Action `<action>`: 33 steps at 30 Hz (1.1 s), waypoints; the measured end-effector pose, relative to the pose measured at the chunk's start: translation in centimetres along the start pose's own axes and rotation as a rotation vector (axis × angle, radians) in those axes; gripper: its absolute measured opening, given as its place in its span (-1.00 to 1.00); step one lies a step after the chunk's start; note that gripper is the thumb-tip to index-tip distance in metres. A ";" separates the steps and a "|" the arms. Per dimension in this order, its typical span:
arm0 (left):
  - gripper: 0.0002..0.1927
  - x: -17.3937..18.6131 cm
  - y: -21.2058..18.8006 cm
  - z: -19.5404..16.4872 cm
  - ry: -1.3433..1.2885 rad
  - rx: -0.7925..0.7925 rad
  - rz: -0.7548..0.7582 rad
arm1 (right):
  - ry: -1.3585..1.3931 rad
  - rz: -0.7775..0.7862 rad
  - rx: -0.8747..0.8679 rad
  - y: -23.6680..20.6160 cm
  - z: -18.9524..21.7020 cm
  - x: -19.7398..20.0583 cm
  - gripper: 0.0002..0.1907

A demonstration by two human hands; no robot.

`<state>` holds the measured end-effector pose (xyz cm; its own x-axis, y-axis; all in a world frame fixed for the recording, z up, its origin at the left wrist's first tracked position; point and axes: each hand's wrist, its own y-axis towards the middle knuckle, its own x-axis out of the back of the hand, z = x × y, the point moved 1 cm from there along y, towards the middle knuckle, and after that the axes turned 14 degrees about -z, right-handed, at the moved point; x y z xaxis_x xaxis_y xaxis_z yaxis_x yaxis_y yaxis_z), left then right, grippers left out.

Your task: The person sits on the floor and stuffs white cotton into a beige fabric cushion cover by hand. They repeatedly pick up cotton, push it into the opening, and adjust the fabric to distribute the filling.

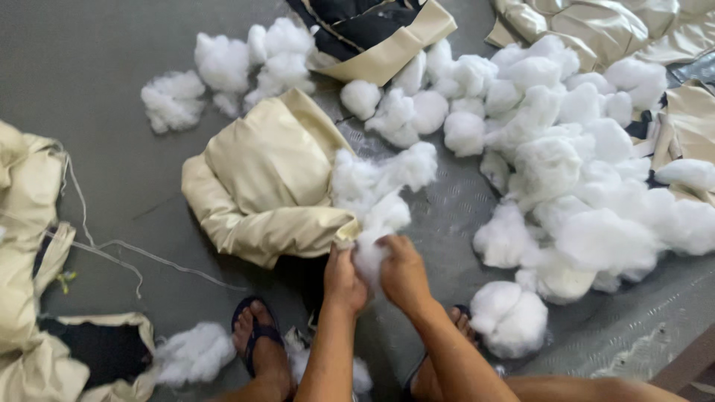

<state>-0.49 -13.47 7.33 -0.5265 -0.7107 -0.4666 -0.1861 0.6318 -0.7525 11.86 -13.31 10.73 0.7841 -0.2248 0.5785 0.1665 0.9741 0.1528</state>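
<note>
A cream leatherette cushion cover [262, 179] lies on the grey floor, partly stuffed, its open end facing me. White fibre stuffing [376, 186] spills out of that opening. My left hand [342, 279] pinches the cover's edge at the opening. My right hand [403, 272] is closed on a wad of white stuffing [369, 257] held between both hands, right at the opening.
A big heap of loose white stuffing [581, 164] covers the floor to the right. More clumps [223, 67] lie at the back. Other cream covers lie at the left [30, 246], top middle [372, 37] and top right [603, 26]. My sandalled feet [257, 339] are below.
</note>
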 end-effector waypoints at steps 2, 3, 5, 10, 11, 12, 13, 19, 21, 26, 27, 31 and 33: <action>-0.58 0.7 1.4 1.1 0.011 -0.139 0.035 | -0.047 0.105 0.147 -2.4 1.8 0.2 -0.62; -0.57 1.0 2.4 1.5 0.068 -0.199 -0.011 | -0.015 0.127 0.159 -3.3 2.5 0.5 -0.58; -0.58 2.0 4.2 2.3 0.079 -0.206 -0.105 | 0.065 0.161 0.159 -4.3 3.3 1.1 -0.55; -0.58 3.3 6.4 3.9 0.077 -0.162 -0.132 | 0.066 0.143 0.022 -4.0 3.4 1.3 -0.83; -0.59 3.3 6.3 3.9 0.141 -0.288 -0.139 | 0.069 0.210 -0.095 -4.0 3.2 1.1 -0.85; -0.60 3.2 6.1 3.8 0.206 -0.412 -0.150 | 0.072 0.280 -0.216 -4.1 3.1 0.8 -0.88; -0.60 3.3 6.0 3.6 0.277 -0.528 -0.167 | 0.073 0.353 -0.347 -4.2 3.0 0.7 -0.91; -0.65 1.6 5.3 0.7 0.033 -0.227 -0.196 | 0.774 0.323 -0.716 -3.0 4.4 5.0 -0.88; -0.64 0.8 4.1 0.0 0.312 -0.290 -0.148 | 1.131 0.306 -0.579 -0.8 5.0 8.6 -0.81; -0.58 -1.0 0.8 -3.1 1.126 -0.529 -0.041 | 1.264 0.097 -0.410 4.6 4.4 13.0 -0.79; -0.57 -1.3 0.3 -4.3 1.326 -0.655 -0.069 | 1.205 0.082 -0.488 4.6 4.1 12.3 -0.78; -0.55 -1.1 -1.6 -8.6 1.500 -0.811 -0.339 | 1.064 0.095 -0.653 1.4 4.0 5.7 -0.62; -0.58 -0.9 -2.1 -9.7 1.377 -1.025 -0.365 | 0.859 0.020 -0.616 -1.1 4.6 2.2 -0.69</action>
<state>-7.67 -11.20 13.82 -0.4979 -0.4345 0.7505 -0.5601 0.8218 0.1042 10.60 -14.97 15.53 0.9098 -0.3507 -0.2220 0.2344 0.8755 -0.4226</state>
